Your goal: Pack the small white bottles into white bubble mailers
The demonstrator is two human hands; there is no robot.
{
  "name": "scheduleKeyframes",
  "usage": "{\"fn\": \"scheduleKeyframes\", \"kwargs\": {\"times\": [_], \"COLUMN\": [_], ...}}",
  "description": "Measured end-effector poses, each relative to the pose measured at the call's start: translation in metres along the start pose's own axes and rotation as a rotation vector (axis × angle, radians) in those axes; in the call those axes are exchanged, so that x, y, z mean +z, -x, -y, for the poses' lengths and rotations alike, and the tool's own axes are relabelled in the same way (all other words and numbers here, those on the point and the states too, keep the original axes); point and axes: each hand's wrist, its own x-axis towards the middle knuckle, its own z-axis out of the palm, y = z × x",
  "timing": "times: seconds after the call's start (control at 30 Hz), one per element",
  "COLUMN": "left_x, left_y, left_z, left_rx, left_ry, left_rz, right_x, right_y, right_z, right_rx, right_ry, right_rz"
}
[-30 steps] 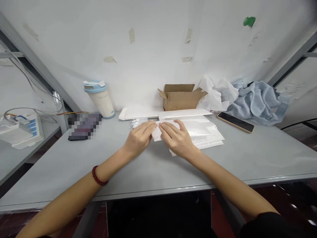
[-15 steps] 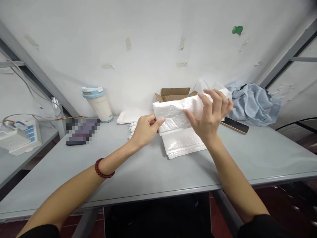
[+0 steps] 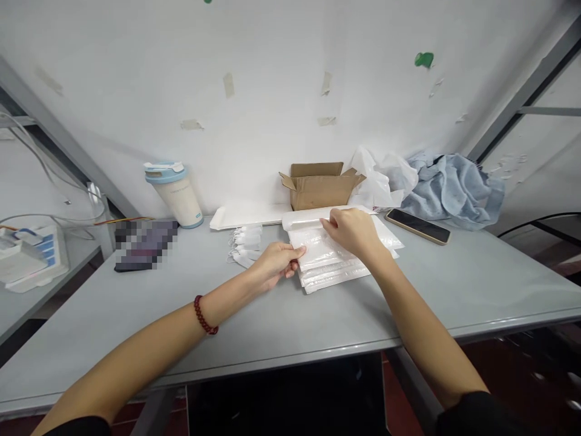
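While both hands rest on the stack of clear bags | left hand pinches its near corner | right hand presses flat on top, fingers closed on nothing.

Pixel-blurred dark object beside cup

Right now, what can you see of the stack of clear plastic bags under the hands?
The stack of clear plastic bags lies flat on the grey table, near its middle, in front of the cardboard box. Glossy, whitish-transparent, several layers fanned at the near edge. The left hand pinches its left edge; the right hand rests on top.
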Motion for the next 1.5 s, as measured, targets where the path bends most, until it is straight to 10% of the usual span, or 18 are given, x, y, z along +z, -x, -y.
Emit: {"fn": "scheduleKeyframes", "kwargs": {"times": [0.33,0.5,0.77,1.17,1.5], "left_x": [-0.019,-0.088,-0.201,-0.207,-0.198], "left_y": [0.003,-0.017,-0.059,-0.07,-0.058], "left_z": [-0.01,-0.044,-0.059,-0.033,-0.038], "left_rx": [0.11,0.602,0.434,0.558,0.653], "left_ry": [-0.289,-1.085,-1.516,-1.661,-1.675], "left_rz": [-0.096,-0.542,-0.394,-0.362,-0.632], "right_x": [0.004,0.003,0.005,0.006,0.01], "right_y": [-0.002,0.0,0.005,0.008,0.009], "right_z": [0.001,0.001,0.011,0.016,0.019], "right_rx": [-0.013,-0.009,-0.071,-0.091,-0.12], "right_ry": [0.013,-0.043,-0.126,-0.167,-0.152], "right_rz": [0.106,0.034,-0.114,-0.174,-0.174]}}
